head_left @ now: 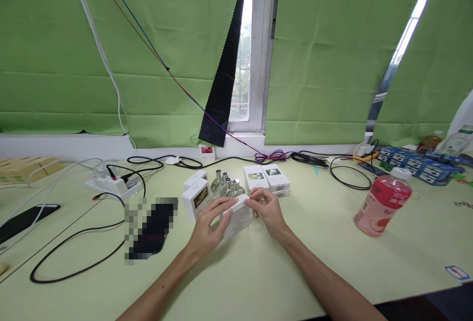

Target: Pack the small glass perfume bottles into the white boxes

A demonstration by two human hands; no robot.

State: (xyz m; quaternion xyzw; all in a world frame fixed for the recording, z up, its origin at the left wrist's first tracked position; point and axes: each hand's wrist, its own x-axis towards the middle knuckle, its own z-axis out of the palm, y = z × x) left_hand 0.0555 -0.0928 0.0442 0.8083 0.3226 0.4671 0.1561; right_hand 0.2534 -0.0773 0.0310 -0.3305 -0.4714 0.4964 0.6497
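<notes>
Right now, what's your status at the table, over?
Left hand holding a white box. Right hand at its top corner. Glass bottles standing close behind it.

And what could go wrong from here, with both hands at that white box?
The bottles stand close behind the box, so a forward nudge might topple them. The left hand is close to the upright boxes and could knock one. With the right hand at its corner, the box might crease if pressed hard.
</notes>
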